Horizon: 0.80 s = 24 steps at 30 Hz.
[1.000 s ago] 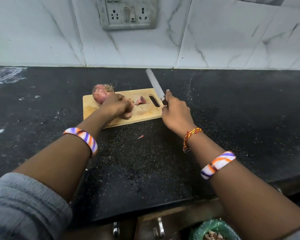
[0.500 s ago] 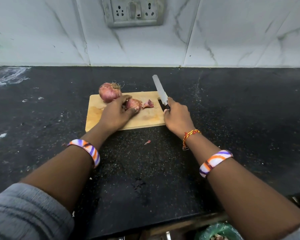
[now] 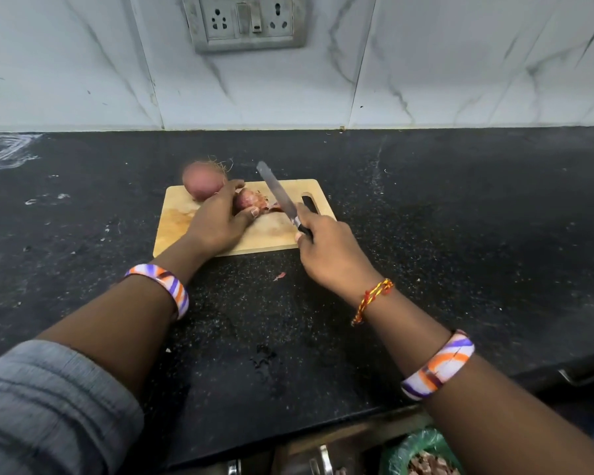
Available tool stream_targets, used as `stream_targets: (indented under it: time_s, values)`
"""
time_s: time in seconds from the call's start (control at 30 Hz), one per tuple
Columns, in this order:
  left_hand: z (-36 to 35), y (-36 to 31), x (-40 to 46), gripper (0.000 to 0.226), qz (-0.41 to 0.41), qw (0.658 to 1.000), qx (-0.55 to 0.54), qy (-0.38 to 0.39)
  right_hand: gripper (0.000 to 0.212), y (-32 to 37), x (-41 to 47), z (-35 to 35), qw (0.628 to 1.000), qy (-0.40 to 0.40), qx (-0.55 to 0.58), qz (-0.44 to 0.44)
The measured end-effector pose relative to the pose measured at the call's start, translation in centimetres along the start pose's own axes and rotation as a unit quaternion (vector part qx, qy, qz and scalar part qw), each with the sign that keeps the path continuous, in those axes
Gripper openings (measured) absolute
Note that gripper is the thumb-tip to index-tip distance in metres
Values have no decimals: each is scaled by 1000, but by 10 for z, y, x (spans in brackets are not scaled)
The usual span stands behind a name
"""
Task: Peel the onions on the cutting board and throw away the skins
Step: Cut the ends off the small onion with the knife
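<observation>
A wooden cutting board [image 3: 271, 238] lies on the black counter. An unpeeled red onion [image 3: 201, 181] with dry roots sits at the board's far left corner. My left hand [image 3: 218, 222] grips a smaller onion [image 3: 249, 200] near the board's middle, fingers curled round it. My right hand [image 3: 330, 255] grips the black handle of a knife [image 3: 276, 192], whose blade points away and to the left, just right of the held onion. A loose piece of skin [image 3: 275, 209] lies by the blade.
A small scrap of onion skin [image 3: 279, 275] lies on the black counter [image 3: 460, 217] below the board. A bin lined with a green bag [image 3: 419, 454], holding peelings, stands under the counter's front edge at lower right. A socket panel [image 3: 244, 22] is on the marble wall.
My right hand has brought the knife from the board's right edge over the board, up to the small onion. My left hand has shifted its grip on that onion.
</observation>
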<state>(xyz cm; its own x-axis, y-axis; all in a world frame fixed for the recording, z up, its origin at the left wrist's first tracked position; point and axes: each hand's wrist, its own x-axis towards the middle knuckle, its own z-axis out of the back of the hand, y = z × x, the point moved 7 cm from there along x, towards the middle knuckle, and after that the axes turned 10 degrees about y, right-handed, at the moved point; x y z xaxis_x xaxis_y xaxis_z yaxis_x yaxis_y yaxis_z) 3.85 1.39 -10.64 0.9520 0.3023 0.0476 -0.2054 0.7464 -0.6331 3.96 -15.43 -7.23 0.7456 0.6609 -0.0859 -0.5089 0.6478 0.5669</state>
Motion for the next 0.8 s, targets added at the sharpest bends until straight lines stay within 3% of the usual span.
stream_targets:
  time_s: [0.37, 0.8]
  values:
    - [-2, -7, 1, 53, -30, 996, 77, -18, 60, 1, -2, -19, 1000, 24, -12, -6]
    - [-2, -7, 1, 49, -28, 997, 70, -18, 60, 7, -9, -19, 999, 33, -22, 1]
